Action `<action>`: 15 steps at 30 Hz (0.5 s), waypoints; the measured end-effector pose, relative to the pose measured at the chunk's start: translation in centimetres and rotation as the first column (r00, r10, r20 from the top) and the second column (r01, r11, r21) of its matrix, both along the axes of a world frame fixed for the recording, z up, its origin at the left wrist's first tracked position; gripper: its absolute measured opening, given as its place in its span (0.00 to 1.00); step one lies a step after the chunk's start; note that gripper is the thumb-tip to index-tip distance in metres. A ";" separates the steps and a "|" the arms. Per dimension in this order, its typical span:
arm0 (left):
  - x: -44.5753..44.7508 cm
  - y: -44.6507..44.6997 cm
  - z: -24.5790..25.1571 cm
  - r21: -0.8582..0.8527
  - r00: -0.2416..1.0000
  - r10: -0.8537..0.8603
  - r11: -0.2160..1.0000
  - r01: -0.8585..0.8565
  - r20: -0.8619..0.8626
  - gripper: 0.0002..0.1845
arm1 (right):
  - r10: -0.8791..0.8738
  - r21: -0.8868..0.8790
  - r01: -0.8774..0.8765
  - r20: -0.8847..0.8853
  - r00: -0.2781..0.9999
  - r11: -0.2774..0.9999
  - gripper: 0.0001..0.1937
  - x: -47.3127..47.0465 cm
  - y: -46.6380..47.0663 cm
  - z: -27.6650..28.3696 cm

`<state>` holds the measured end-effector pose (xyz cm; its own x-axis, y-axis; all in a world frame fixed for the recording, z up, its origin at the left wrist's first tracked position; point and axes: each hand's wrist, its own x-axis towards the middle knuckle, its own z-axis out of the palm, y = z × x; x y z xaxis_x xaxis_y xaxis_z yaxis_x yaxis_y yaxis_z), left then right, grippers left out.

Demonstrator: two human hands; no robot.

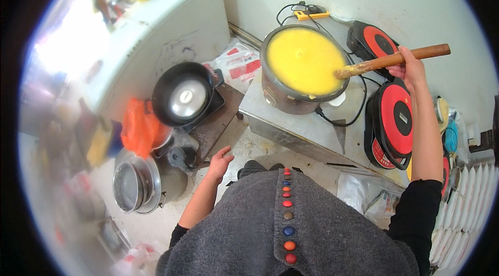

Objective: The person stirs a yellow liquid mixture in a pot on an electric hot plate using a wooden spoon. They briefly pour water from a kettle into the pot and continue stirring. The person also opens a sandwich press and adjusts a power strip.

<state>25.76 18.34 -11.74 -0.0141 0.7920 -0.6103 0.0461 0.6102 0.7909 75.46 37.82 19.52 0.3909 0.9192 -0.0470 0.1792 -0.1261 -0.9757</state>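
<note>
My right hand (409, 69) grips a thick wooden stick (390, 60) by its upper part. The stick slants down to the left, and its coated lower end dips into a yellow, soup-like liquid (300, 58) near the right rim of a large round electric pot (286, 98). The liquid comes close to the rim. My left hand (221, 165) hangs free over the floor beside my body, fingers apart and nothing in it. Left of it, on a low dark table, lie an orange plastic bag (142, 128) and a deep black pan (165, 93).
A metal-topped counter (273, 118) carries the pot, a red-and-black electric griddle (395, 120) and a similar appliance (378, 40) behind it. Black cables (364, 97) loop around them to a yellow power strip (312, 15). Nested metal basins (134, 186) stand low on the left, below a white chest appliance (183, 30).
</note>
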 end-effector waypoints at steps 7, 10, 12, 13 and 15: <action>1.5 -0.4 -0.1 -0.001 1.000 0.021 1.000 -0.021 -0.019 0.30 | -0.017 -0.027 0.012 -0.210 0.977 1.000 0.20 1.3 1.1 -3.2; 2.2 -0.5 0.4 0.008 0.999 0.036 0.999 -0.036 -0.018 0.30 | 0.006 -0.045 -0.020 -0.295 0.956 0.999 0.20 -0.5 1.6 -5.5; 2.4 -0.7 0.9 0.011 0.998 0.058 0.998 -0.057 -0.027 0.30 | 0.038 -0.034 -0.053 -0.348 0.937 0.998 0.19 -2.2 1.7 -6.8; 2.4 -0.8 1.2 0.012 0.997 0.066 0.998 -0.066 -0.037 0.29 | 0.056 -0.017 -0.067 -0.352 0.934 0.998 0.19 -2.7 1.8 -6.8; 2.6 -1.1 1.8 0.000 0.994 0.098 0.995 -0.098 -0.046 0.29 | 0.090 0.016 -0.090 -0.362 0.928 0.996 0.18 -3.4 2.0 -6.2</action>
